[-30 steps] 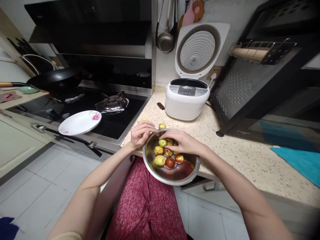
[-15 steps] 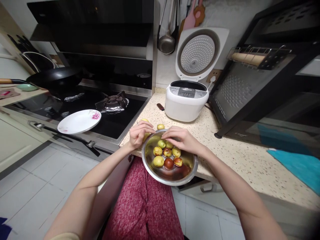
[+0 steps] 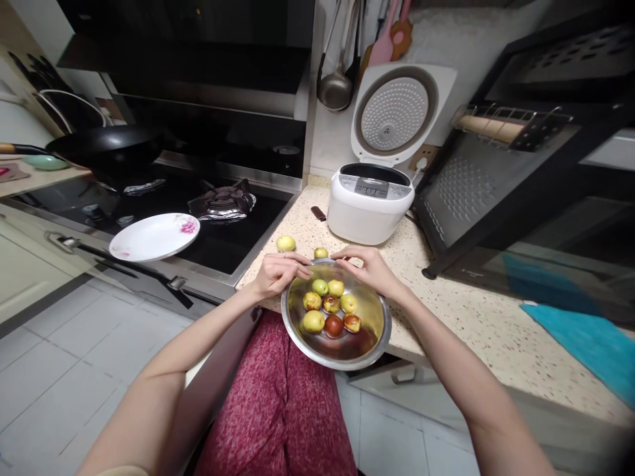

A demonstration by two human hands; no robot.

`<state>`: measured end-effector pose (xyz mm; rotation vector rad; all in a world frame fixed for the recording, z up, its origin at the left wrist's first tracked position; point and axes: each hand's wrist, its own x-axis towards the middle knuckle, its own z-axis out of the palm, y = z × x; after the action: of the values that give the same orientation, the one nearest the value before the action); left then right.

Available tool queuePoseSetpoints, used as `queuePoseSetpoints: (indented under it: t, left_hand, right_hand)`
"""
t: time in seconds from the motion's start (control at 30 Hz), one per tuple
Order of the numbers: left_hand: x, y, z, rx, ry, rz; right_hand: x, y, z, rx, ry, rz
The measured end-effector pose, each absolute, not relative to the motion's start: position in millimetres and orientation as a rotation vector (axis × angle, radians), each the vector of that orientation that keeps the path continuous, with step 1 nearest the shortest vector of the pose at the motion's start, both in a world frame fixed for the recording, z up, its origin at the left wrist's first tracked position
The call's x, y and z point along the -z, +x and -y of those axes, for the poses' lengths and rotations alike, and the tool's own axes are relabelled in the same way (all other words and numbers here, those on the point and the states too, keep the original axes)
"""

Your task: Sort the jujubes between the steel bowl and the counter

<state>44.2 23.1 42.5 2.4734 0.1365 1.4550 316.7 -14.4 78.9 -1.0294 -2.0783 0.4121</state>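
A round metal bowl [image 3: 342,363] straddles the counter's front edge, with several jujubes [image 3: 331,304] inside, some yellow-green and others with reddish-brown patches. My left hand [image 3: 280,272] is closed on the bowl's far left rim, its fingers curled over the edge. At the far right rim, my right hand [image 3: 370,267] grips the bowl, fingers outside and thumb near the inner edge. Two more jujubes lie on the counter beyond the bowl: a yellow-green jujube [image 3: 286,244] beside my left hand and a smaller jujube [image 3: 321,252] between my hands.
A white rice cooker [image 3: 370,210] stands behind, lid raised. A flowered plate [image 3: 153,238] sits at the hob's front edge, and a black wok [image 3: 106,149] farther left. On the right are a dark rack [image 3: 461,172] and a blue cloth [image 3: 585,340].
Both hands have shifted onto the bowl's rim. My right hand has drawn back from above the jujubes; my left hand has uncovered the jujube on the counter.
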Motion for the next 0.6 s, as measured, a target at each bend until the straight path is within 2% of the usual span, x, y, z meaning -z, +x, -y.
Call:
queuePoseSetpoints:
  t: [0.23, 0.37, 0.6]
  left_hand:
    - [-41.7, 42.0, -23.0, -1.368, 2.496, -0.137]
    - [-40.8, 42.2, -22.9, -1.365, 2.479, -0.152]
    - [-36.7, 45.0, -23.4, -1.447, 2.462, -0.137]
  right_hand:
    - [-78.3, 319.2, 14.9, -0.42, -1.094, 2.019]
    - [-71.8, 328.9, -3.2, -0.3, -1.058, 2.004]
    - [-46.3, 327.1, -31.9, -0.259, -0.987, 2.24]
